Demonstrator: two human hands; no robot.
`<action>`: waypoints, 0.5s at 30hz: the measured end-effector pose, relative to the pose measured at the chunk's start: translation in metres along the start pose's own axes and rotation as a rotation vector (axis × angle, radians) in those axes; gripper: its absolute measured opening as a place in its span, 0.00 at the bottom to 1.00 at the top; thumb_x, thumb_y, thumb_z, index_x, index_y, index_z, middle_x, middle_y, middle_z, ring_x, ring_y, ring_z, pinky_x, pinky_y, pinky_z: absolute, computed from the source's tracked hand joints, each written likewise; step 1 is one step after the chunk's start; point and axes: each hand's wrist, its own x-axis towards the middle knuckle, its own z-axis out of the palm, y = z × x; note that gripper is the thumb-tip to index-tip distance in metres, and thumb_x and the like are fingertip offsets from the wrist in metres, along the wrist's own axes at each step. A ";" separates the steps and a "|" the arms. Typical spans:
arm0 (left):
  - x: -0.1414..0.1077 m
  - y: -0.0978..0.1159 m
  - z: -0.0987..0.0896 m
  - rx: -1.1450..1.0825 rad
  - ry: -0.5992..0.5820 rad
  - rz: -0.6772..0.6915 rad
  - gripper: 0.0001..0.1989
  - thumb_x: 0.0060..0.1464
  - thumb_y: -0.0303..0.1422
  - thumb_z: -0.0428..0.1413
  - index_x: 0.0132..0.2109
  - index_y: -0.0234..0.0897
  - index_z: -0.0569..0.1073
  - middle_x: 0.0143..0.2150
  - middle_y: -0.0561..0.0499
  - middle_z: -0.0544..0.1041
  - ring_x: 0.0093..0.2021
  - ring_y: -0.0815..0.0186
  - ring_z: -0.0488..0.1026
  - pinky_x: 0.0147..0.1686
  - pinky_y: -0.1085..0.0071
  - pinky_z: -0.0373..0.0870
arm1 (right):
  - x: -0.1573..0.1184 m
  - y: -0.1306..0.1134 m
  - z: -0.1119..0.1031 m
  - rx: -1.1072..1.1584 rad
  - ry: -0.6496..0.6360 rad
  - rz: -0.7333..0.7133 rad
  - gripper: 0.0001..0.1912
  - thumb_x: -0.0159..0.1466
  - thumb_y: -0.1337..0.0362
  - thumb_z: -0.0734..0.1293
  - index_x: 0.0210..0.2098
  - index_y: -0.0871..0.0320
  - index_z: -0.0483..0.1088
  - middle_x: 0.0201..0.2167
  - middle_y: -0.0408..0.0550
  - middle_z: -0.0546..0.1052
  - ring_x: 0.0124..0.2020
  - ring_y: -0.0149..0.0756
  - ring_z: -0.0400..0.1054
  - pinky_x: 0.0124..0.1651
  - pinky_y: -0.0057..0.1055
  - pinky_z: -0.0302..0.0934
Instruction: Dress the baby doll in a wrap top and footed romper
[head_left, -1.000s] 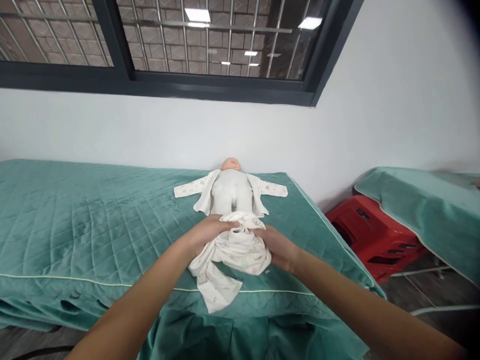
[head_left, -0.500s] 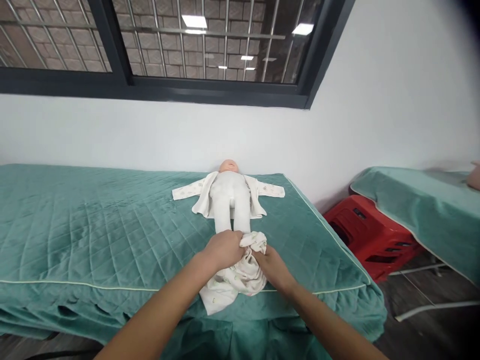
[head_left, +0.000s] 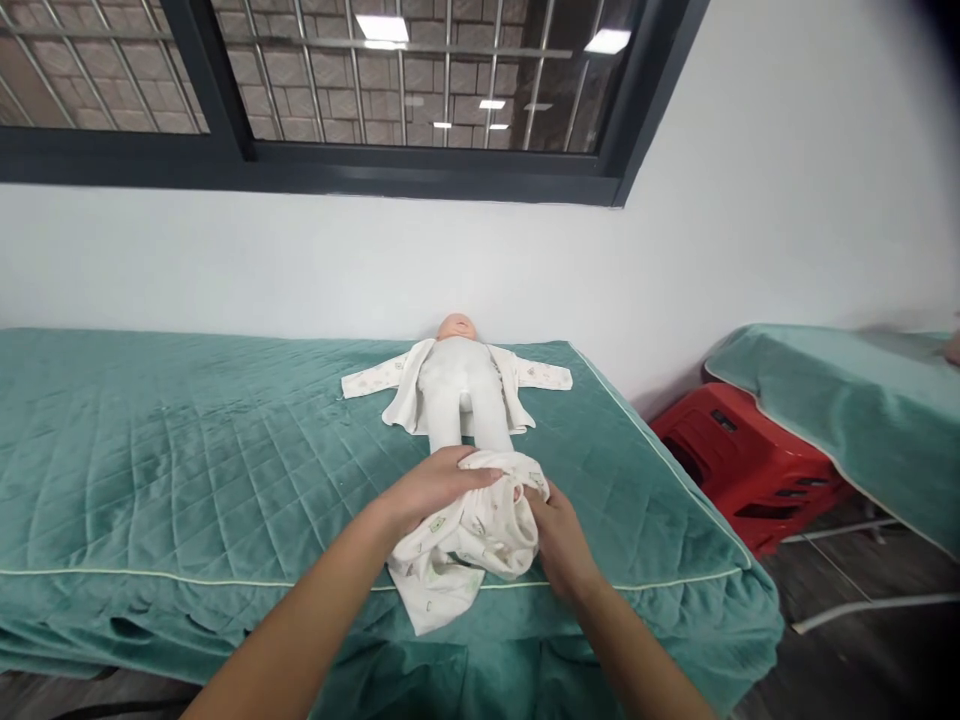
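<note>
Left hand (head_left: 435, 487) and right hand (head_left: 561, 540): grip of both clamped on bunched printed cloth (head_left: 466, 550), six o'clock of doll (head_left: 459, 372), hiding its feet; green-covered bed (head_left: 195, 460) beneath; red stool (head_left: 750, 470), between three and four; dark-framed window (head_left: 420, 174), twelve o'clock

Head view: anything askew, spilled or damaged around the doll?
No spill or damage shows. The patterned garment, bunched in the left hand and right hand, looks untidy: its loose end crosses the bed's piped edge.
</note>
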 end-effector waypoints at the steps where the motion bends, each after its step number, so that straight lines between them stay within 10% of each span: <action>1: 0.002 -0.001 -0.002 -0.112 -0.017 -0.010 0.24 0.51 0.43 0.63 0.51 0.32 0.75 0.48 0.41 0.79 0.46 0.56 0.76 0.46 0.63 0.72 | 0.001 -0.002 0.002 0.090 -0.014 0.015 0.27 0.57 0.50 0.72 0.52 0.55 0.72 0.44 0.51 0.80 0.42 0.47 0.74 0.46 0.40 0.68; 7: 0.016 0.000 -0.011 -0.264 -0.011 0.035 0.27 0.46 0.41 0.68 0.52 0.34 0.75 0.45 0.43 0.79 0.43 0.58 0.77 0.44 0.64 0.72 | 0.017 -0.010 0.000 0.247 -0.166 0.007 0.29 0.56 0.52 0.73 0.55 0.52 0.70 0.47 0.51 0.79 0.45 0.47 0.74 0.48 0.42 0.68; 15: 0.054 0.015 -0.017 0.263 0.192 0.263 0.19 0.53 0.46 0.59 0.42 0.34 0.76 0.42 0.49 0.79 0.43 0.60 0.73 0.43 0.69 0.67 | 0.064 -0.009 -0.013 -0.142 -0.225 -0.214 0.25 0.55 0.60 0.72 0.53 0.52 0.70 0.52 0.48 0.77 0.53 0.46 0.70 0.59 0.45 0.61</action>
